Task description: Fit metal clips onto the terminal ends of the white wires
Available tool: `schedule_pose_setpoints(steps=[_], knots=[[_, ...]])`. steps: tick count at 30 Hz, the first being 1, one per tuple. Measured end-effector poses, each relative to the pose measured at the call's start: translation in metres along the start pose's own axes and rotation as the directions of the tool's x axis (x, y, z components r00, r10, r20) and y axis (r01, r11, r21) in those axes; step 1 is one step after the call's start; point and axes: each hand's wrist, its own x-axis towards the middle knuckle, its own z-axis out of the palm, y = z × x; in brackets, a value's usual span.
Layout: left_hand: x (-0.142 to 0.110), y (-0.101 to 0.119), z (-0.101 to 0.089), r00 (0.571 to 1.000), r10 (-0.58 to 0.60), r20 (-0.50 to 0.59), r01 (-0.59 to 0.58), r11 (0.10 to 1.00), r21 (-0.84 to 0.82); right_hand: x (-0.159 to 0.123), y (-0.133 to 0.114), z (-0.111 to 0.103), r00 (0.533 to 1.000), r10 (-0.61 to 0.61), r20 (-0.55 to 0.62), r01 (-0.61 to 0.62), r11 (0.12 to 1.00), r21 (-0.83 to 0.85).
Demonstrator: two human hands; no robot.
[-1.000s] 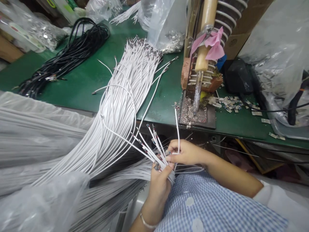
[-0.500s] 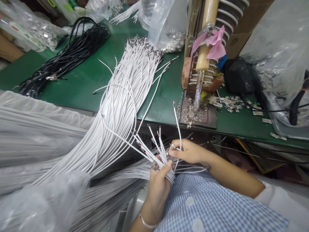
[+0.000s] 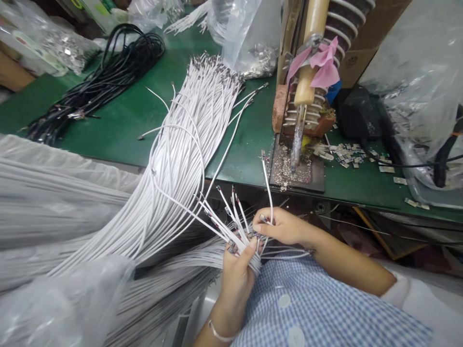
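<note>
My left hand (image 3: pixel 237 272) is closed around a bunch of white cables (image 3: pixel 241 231), thumb across them, in front of the blue checked apron (image 3: pixel 311 294). Small metal connectors tip the cables, which fan up and to the left. Beside it my right hand (image 3: pixel 280 225) is closed, thumb and forefinger pinching at white cables. One white cable (image 3: pixel 267 188) rises upright from this hand toward the bench edge, and a small metal connector (image 3: pixel 265 219) shows at its fingers. The exact grip of the right fingertips is partly hidden among the cables.
A big bundle of white cables (image 3: pixel 195 115) drapes over the green bench (image 3: pixel 119 125). Black cables (image 3: pixel 104 72) lie at the left. A soldering iron (image 3: pixel 306 91) stands tip-down over a dark plate (image 3: pixel 316 180), with loose connectors (image 3: pixel 349 155) nearby. Plastic bags (image 3: pixel 249 33) stand behind.
The connector at my right fingertips has turned and moved slightly right. Some cable tips in my left hand have shifted a little left. Both hands stay in nearly the same place.
</note>
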Motion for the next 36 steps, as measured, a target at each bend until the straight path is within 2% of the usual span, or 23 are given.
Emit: schedule_pose_setpoints(steps=[9,15,19,26,36], knots=[[0.0001,0.0014,0.0029,1.000,0.012,0.006,-0.012,1.000,-0.021,-0.0004,0.0007,0.0012,1.000,0.002,0.025,-0.004,0.998,0.062],[0.0004,0.0021,0.0013,1.000,0.007,-0.022,-0.007,1.000,-0.019,-0.0010,0.0029,-0.0001,0.999,-0.043,0.002,0.043,0.999,-0.006],[-0.0008,0.0026,0.0018,1.000,0.003,-0.025,-0.003,1.000,-0.015,0.0001,0.0034,0.0023,0.999,-0.013,-0.039,0.011,0.999,-0.032],[-0.0016,0.0041,0.0046,0.998,-0.021,-0.058,0.019,0.999,-0.040,0.0015,0.0006,0.0050,0.999,0.017,-0.038,-0.017,1.000,0.004],[0.0005,0.0009,0.0004,1.000,-0.001,-0.009,0.001,1.000,0.007,0.0013,-0.0008,0.0053,0.999,0.018,-0.044,-0.019,1.000,-0.022]])
